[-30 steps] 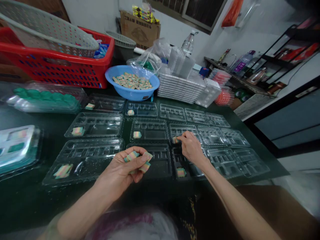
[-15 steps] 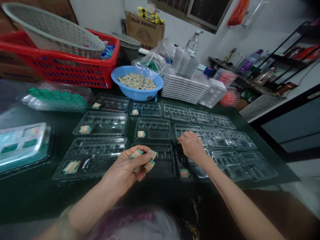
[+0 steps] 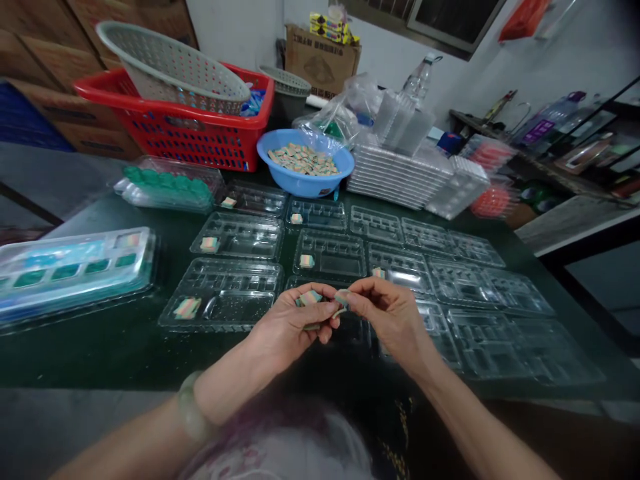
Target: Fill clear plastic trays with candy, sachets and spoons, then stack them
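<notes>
My left hand (image 3: 300, 317) is closed around several small striped pieces (image 3: 310, 298) in pastel pink, yellow and green. Against its fingertips, my right hand (image 3: 387, 313) pinches one striped piece (image 3: 342, 298) between thumb and forefinger. Clear plastic compartment trays (image 3: 235, 233) lie in rows beneath and beyond both hands. Striped pieces sit in the left-hand compartments of several trays, such as the stack (image 3: 187, 308) at the near left and another piece (image 3: 379, 273) just past my right hand. The tray directly below my hands is mostly hidden.
A blue basin (image 3: 305, 180) full of striped pieces stands at the back. Left of it is a red basket (image 3: 200, 137) with a grey colander (image 3: 175, 73) on top. Stacked clear trays (image 3: 400, 177) stand behind to the right. Packed trays (image 3: 75, 273) lie at the left.
My right hand has come back from a tray in the middle row to my left hand and now grips a piece there. A piece shows in that tray. The view has swung left.
</notes>
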The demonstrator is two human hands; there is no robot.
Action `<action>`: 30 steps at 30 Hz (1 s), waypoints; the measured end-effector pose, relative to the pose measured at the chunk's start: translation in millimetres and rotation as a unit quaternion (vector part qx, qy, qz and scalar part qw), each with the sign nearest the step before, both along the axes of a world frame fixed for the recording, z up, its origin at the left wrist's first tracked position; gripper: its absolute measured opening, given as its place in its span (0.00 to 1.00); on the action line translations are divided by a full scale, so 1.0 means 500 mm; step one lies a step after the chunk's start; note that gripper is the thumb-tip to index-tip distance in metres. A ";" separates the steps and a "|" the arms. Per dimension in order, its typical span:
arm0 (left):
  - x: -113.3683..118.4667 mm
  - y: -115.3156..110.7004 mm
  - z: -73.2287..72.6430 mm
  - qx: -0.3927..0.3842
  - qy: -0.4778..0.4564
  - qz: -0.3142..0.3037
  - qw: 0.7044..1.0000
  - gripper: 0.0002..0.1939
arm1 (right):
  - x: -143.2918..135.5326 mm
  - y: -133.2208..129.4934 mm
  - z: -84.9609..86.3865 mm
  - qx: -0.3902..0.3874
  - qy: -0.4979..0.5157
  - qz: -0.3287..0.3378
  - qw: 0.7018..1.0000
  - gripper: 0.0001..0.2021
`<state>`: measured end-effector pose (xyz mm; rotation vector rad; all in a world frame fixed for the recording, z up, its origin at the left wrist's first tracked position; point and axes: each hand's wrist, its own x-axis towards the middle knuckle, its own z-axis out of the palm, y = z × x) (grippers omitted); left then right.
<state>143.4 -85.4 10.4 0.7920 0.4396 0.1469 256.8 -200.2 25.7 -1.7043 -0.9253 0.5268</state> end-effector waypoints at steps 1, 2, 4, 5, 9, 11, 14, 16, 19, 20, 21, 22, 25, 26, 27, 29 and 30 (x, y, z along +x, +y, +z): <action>0.000 0.001 0.000 -0.005 0.000 0.002 1.000 0.09 | 0.001 -0.002 -0.001 0.012 -0.037 -0.010 0.999 0.05; -0.001 0.003 0.000 -0.013 0.000 0.005 1.000 0.09 | 0.001 -0.004 -0.002 0.023 -0.082 -0.013 0.996 0.04; -0.001 0.004 -0.003 -0.034 0.001 0.011 0.999 0.08 | -0.005 -0.009 -0.002 0.039 -0.170 0.002 0.985 0.04; -0.002 0.004 -0.005 -0.043 0.001 0.014 0.999 0.08 | -0.008 -0.012 -0.001 0.040 -0.199 0.019 0.979 0.05; -0.002 0.004 -0.010 -0.064 -0.006 0.021 0.998 0.09 | -0.019 -0.020 0.006 0.031 -0.214 0.092 0.972 0.09; -0.002 0.004 -0.009 -0.065 -0.006 0.015 0.998 0.08 | -0.019 -0.021 0.009 0.028 -0.201 0.118 0.972 0.10; -0.002 0.003 -0.002 -0.061 0.009 0.003 0.998 0.08 | -0.015 -0.019 0.008 0.016 -0.182 0.108 0.977 0.07; -0.003 0.002 0.003 -0.053 0.013 -0.008 0.998 0.07 | -0.013 -0.017 0.005 0.002 -0.178 0.089 0.980 0.04; -0.005 0.002 0.010 -0.047 0.008 -0.023 0.999 0.07 | -0.009 -0.018 0.001 -0.010 -0.175 0.082 0.981 0.04; -0.006 0.003 0.012 -0.052 0.009 -0.025 0.998 0.07 | -0.007 -0.019 0.002 -0.011 -0.166 0.079 0.983 0.04; -0.007 0.005 0.014 -0.062 0.012 -0.028 0.998 0.08 | -0.003 -0.020 0.003 -0.011 -0.152 0.071 0.986 0.04; -0.007 0.006 0.015 -0.077 0.016 -0.032 0.996 0.10 | 0.002 -0.022 0.006 -0.011 -0.132 0.062 0.989 0.04; -0.007 0.011 0.015 -0.116 0.026 -0.049 0.992 0.19 | 0.019 -0.024 0.023 -0.015 -0.063 0.064 0.996 0.04; -0.006 0.012 0.014 -0.117 0.027 -0.056 0.991 0.22 | 0.023 -0.024 0.031 -0.020 -0.042 0.081 0.996 0.04; -0.006 0.012 0.013 -0.110 0.028 -0.063 0.991 0.24 | 0.024 -0.022 0.039 -0.028 -0.023 0.106 0.994 0.04; -0.004 0.009 0.011 -0.086 0.036 -0.081 0.992 0.28 | 0.022 -0.014 0.053 -0.050 0.019 0.166 0.985 0.05; -0.004 0.006 0.011 -0.071 0.043 -0.092 0.992 0.30 | 0.018 -0.009 0.058 -0.061 0.041 0.196 0.978 0.05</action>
